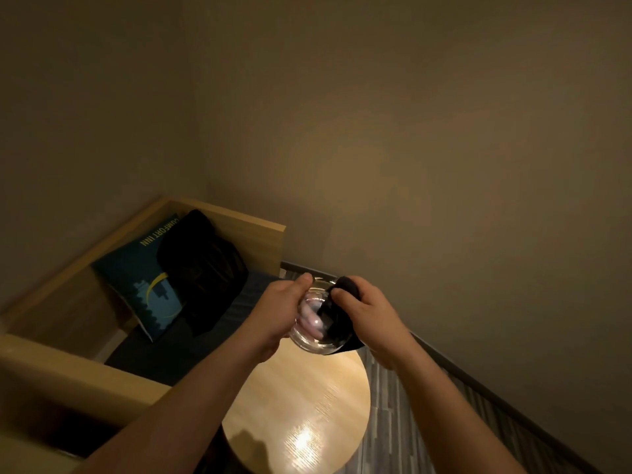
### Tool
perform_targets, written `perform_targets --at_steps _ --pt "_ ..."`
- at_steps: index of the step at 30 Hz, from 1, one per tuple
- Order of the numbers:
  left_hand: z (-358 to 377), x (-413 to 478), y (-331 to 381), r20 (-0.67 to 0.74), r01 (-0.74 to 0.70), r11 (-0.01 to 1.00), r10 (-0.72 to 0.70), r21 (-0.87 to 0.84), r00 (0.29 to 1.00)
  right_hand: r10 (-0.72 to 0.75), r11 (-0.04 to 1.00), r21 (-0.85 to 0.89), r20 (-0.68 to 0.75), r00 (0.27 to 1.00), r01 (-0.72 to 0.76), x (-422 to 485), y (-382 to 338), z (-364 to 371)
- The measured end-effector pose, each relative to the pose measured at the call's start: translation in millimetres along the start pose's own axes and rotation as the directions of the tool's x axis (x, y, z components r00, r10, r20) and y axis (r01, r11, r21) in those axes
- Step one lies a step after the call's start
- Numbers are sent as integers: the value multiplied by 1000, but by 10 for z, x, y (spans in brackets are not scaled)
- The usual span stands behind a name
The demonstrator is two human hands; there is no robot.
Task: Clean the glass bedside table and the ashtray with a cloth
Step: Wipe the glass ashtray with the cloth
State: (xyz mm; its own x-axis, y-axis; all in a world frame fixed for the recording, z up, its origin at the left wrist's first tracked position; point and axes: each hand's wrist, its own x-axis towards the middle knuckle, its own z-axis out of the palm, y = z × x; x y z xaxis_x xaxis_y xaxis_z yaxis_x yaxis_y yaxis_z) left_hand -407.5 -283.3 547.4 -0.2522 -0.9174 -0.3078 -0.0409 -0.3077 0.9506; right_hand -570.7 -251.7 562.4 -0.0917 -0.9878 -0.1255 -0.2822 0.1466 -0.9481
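The left hand (278, 309) grips the clear glass ashtray (316, 331) by its rim, held in the air over the far edge of the round bedside table (301, 415), while the right hand (367, 311) pinches a dark cloth (337, 319) pressed into the bowl. The tabletop (glossy, catching a lamp glare near its front) stands between the wooden bed frame (113, 367) on the left and striped floor (403, 422) on the right, which runs to the wall (444, 148).

Ashtray (313, 331) partly hidden behind cloth (337, 311), table (301, 422) edge-cropped.
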Motion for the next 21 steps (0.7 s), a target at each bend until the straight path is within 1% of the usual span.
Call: perform_targets --at_steps 2,4,7,8,9,10,11,12,13,14,15,16,17,18,19,21 --pt "107 -31 10 -117 -33 999 32 -10 993 15 999 41 -107 994 -10 -15 75 88" --pt "211 -62 -41 -240 -54 999 51 -8 969 28 997 76 -197 980 -13 -44 146 154" --pt "302 -113 -146 -357 -84 996 68 -29 932 63 996 77 -237 970 -46 -96 192 221" --pt "304 -126 -164 -357 -96 994 73 -48 931 62 997 53 -243 968 -50 -103 181 218" --pt "289 -109 -186 -322 -86 993 55 -83 945 51 999 25 -249 967 -46 -99 166 194" --pt "256 -79 -189 -245 -50 988 13 -147 969 38 999 3 -249 968 -39 -94 138 148" --pt "197 -57 -163 -137 13 973 -45 -231 990 29 999 -13 -232 972 -33 -82 91 88" --pt "123 -51 -105 -20 84 953 -94 -290 995 12 999 -37 -192 981 -19 -71 33 16" --pt "43 -41 -47 90 149 940 -127 -307 988 -15 997 -82 -126 992 4 -56 -26 -58" --pt "-18 -23 5 174 182 942 -136 -282 975 -40 989 -141 -39 998 34 -44 -86 -122" --pt "-59 -17 47 227 179 956 -126 -232 966 -53 979 -196 52 997 62 -34 -142 -164" --pt "-70 -13 78 243 147 974 -103 -174 965 -55 967 -240 124 991 84 -27 -180 -187" --pt "-63 -18 100 235 107 985 -73 -133 969 -50 961 -262 157 986 90 -19 -201 -189" --pt "-45 -16 106 197 67 992 -45 -108 979 -47 964 -254 149 988 84 -14 -211 -172" --pt "-25 -4 97 142 30 995 -16 -94 990 -49 971 -228 114 992 74 -21 -210 -143" --pt "11 53 52 3 -17 995 17 -96 1000 -39 989 -146 -20 999 36 -46 -165 -53"
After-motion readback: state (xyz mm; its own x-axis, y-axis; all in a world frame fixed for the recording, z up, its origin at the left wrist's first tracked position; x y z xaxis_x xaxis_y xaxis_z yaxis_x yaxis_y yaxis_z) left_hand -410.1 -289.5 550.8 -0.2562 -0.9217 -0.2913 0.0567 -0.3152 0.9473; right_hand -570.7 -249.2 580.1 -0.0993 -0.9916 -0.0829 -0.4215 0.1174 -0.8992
